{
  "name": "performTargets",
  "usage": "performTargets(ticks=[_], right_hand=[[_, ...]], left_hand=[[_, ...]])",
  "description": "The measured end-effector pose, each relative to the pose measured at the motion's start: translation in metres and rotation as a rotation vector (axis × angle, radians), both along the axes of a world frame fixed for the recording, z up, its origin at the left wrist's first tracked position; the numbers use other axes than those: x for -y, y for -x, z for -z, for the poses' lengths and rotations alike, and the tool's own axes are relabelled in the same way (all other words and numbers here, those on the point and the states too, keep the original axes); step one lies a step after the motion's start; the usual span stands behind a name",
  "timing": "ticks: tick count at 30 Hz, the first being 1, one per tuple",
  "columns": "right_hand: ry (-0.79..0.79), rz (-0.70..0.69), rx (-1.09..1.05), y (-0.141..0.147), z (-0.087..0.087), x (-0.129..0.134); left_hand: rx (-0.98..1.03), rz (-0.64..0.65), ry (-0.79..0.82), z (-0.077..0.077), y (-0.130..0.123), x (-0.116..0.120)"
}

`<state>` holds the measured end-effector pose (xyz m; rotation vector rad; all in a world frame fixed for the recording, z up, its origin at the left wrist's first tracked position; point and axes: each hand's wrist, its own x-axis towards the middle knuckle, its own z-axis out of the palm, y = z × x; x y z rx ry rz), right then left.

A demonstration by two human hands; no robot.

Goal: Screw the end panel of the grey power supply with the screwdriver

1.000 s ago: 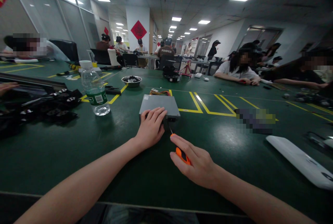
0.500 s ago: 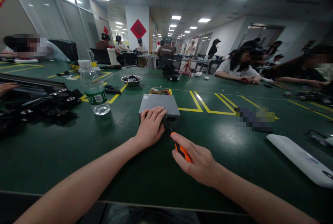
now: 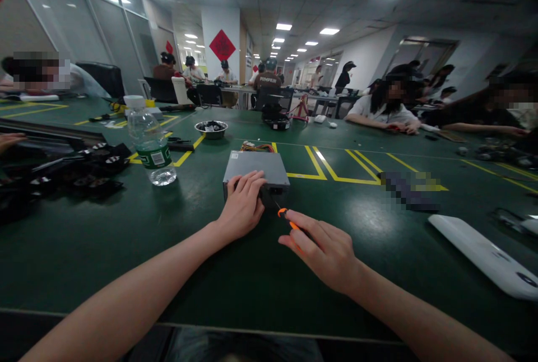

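A grey computer power supply unit (image 3: pixel 258 163) lies on the green table with its cables behind it. My left hand (image 3: pixel 244 202) holds it at the near side, the fingers over its top edge. In my right hand (image 3: pixel 323 244) is an orange and black screwdriver (image 3: pixel 290 221), gripped between thumb and fingers. Its thin shaft points up and left at the near face of the unit. Where the tip sits is too dark to make out.
Left of the unit stands a water bottle (image 3: pixel 157 154); black parts (image 3: pixel 84 168) lie beyond it. A metal bowl (image 3: pixel 211 130) of small parts is further back. At right lie a white oblong object (image 3: pixel 483 255) and a blurred-out item (image 3: pixel 407 191). Other people sit around.
My right hand has turned and its fingers have shifted on the screwdriver, covering more of the handle. The left hand and the power supply unit stay in place.
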<state>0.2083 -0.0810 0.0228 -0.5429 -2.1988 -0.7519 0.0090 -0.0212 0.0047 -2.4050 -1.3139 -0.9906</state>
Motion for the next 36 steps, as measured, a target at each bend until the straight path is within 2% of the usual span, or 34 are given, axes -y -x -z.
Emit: performTargets(ticks=[6,9,12,17,25,36], right_hand=[[0.127,0.014,0.004,-0.002,0.001,0.001],[0.101,-0.027,0.06,0.0,0.005,0.003],[0.058,-0.007,0.042,0.002,0.008,0.003],[0.021,0.022,0.043,-0.002,0.002,0.003],[0.069,-0.039,0.036,0.0,-0.002,0.003],[0.005,0.018,0.093,-0.003,0.004,0.003]], left_hand=[[-0.159,0.033,0.035,-0.007,0.005,0.006],[-0.206,0.041,0.041,-0.009,0.006,0.008],[-0.234,0.051,0.049,-0.008,0.004,0.012],[-0.277,0.065,0.066,-0.008,0.002,0.017],[-0.353,0.012,0.042,-0.006,0.001,0.016],[-0.342,0.014,0.05,-0.005,0.001,0.016]])
